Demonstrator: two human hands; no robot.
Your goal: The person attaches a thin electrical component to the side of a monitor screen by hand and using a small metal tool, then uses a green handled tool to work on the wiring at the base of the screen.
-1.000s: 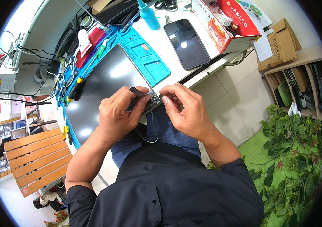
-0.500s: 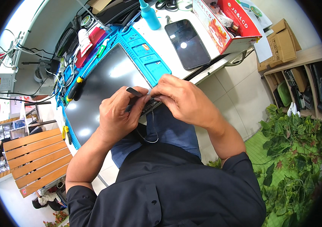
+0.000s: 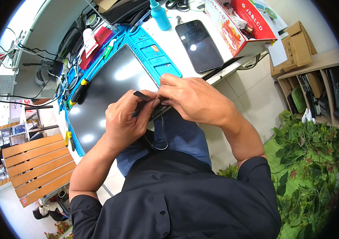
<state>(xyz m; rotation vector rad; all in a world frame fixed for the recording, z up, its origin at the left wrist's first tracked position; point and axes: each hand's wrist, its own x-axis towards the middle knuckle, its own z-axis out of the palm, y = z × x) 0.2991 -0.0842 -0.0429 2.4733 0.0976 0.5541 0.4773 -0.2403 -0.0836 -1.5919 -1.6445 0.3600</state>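
Observation:
A dark, glossy display panel [image 3: 105, 91] lies on a blue silicone repair mat [image 3: 162, 67]. At the panel's near right corner, my left hand [image 3: 125, 117] is closed around a slim black flat-ended tool [image 3: 141, 95], which sticks out above the forefinger. My right hand [image 3: 199, 99] meets it there, fingers pinched together at the panel's edge; what they grip is hidden. Below the fingertips shows a narrow dark strip with small parts along the edge. A thin pale cable [image 3: 161, 148] loops down from there over my lap.
Beyond the mat lie a black phone [image 3: 199, 46], a blue squeeze bottle [image 3: 160, 18] and a red-and-white box [image 3: 243, 30] of small parts. A yellow-and-black screwdriver [image 3: 81, 88] rests by the panel's left edge. Cables [image 3: 38, 89] hang at far left. A shelf [image 3: 317, 79] stands right.
My right hand has shifted slightly, its fingers curling further over the panel's corner and my left fingertips. My left hand stays almost in place with the black tool.

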